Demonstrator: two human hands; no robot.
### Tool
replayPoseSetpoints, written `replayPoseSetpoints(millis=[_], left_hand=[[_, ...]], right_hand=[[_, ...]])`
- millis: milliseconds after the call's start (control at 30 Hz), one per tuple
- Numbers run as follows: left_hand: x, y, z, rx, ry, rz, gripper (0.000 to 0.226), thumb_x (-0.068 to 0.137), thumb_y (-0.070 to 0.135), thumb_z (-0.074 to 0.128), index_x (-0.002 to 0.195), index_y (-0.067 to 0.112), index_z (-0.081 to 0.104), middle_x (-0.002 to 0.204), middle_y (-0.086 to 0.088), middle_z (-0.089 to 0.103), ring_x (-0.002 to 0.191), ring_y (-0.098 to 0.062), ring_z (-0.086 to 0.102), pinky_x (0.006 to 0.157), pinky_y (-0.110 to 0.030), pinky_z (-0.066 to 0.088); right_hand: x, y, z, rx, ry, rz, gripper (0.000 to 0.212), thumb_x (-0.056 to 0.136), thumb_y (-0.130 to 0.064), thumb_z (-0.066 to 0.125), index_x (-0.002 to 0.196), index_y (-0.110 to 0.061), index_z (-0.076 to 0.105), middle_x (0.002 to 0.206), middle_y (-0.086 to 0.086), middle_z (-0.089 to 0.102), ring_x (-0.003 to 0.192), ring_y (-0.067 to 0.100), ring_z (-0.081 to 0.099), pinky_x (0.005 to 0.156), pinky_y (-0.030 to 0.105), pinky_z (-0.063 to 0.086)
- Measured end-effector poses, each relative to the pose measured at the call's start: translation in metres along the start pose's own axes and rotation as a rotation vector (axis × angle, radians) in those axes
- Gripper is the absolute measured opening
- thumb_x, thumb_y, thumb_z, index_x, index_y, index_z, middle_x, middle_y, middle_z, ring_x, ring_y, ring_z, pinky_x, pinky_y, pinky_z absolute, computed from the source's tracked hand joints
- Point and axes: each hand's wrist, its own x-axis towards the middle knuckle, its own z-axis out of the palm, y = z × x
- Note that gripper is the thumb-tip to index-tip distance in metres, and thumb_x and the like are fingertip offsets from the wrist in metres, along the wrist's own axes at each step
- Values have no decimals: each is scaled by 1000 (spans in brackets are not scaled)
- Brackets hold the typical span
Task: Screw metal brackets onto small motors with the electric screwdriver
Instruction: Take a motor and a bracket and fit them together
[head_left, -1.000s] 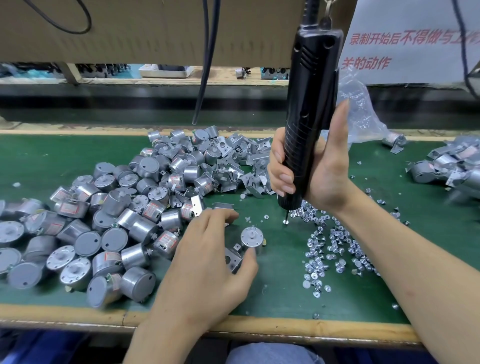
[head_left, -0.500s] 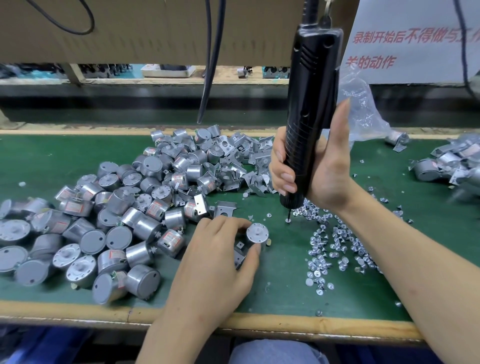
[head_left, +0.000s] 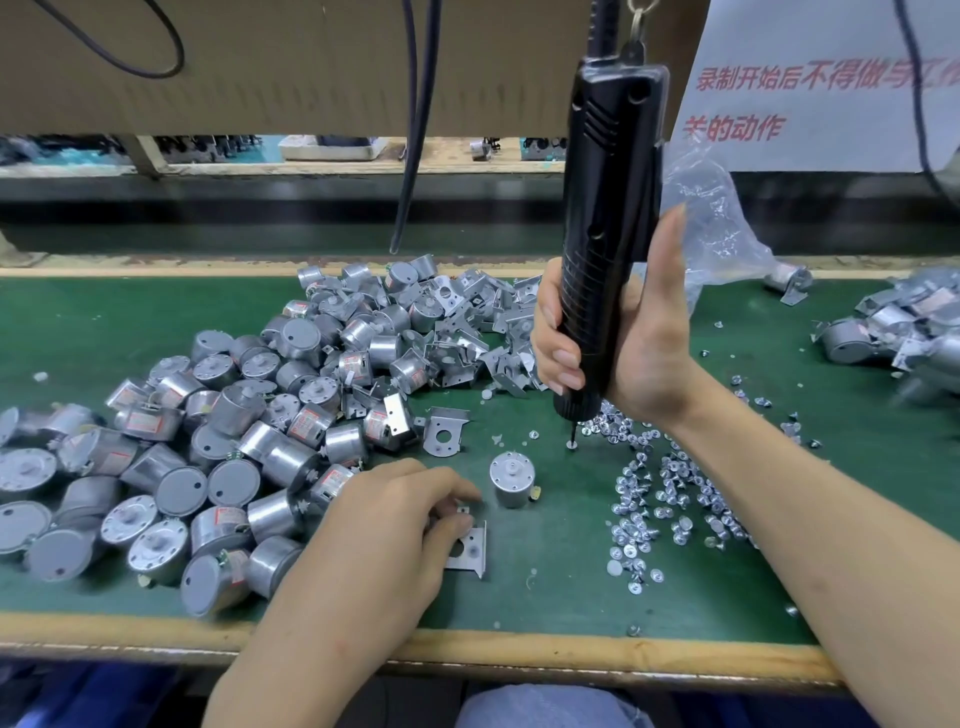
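A green mat covers the wooden-edged workbench (head_left: 545, 582), heaped with silver cylindrical motors (head_left: 218, 441). The right hand (head_left: 644, 358) grips the hanging black electric screwdriver (head_left: 605, 223), bit resting on a screw. The left hand (head_left: 384, 530) has let go of the upright small motor (head_left: 511, 478) and now pinches a flat metal bracket (head_left: 470, 551) just beside it; seating that bracket looks next.

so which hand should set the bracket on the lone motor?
Left. The left hand already touches the bracket beside the motor; the right hand is gripping the screwdriver.
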Motion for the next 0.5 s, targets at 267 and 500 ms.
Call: replayPoseSetpoints(millis=[267,500], left_hand=[[-1,-4,-2,-576,119,-137,10,77,33,80,84,34,74,78,5,73,65,-14,68,57,-20,52],[9,20,25,-825,356,-306,6,80,17,79,77,18,74,65,-1,71,52,-11,66,43,-17,46]], right_hand=[[0,1,6,-21,28,-10,82,60,-96,45,72,-15,51,54,-1,47,42,16,42,49,25,40],[2,3,9,-45,43,-28,78,62,-95,41,76,-19,55,55,-1,50,43,16,44,49,29,39]])
